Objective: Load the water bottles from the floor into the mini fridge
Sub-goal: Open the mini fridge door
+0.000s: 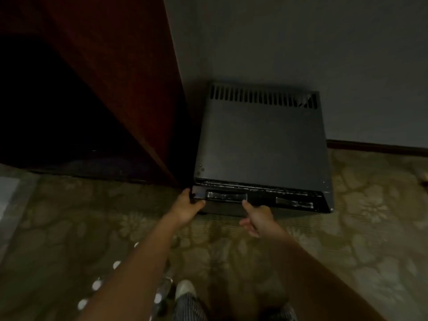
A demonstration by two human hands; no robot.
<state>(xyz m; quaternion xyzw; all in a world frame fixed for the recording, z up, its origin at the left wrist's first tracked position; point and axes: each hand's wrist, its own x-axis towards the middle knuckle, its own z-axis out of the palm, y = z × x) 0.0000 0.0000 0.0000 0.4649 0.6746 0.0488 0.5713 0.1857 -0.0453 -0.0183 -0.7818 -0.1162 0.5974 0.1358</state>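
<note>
A black mini fridge stands on the carpet against the wall, seen from above, with vent slots along its back edge. Its door looks shut or nearly shut. My left hand grips the door's top left corner, fingers curled round the edge. My right hand is at the door's top front, index finger stretched out and touching by the left recessed handle. Several water bottles with white caps stand on the floor at lower left, partly hidden behind my left forearm.
A dark red wooden cabinet panel stands close to the fridge's left side, with a dark opening beyond it. A grey wall rises behind the fridge. Patterned carpet covers the floor. My leg and white shoe show at the bottom.
</note>
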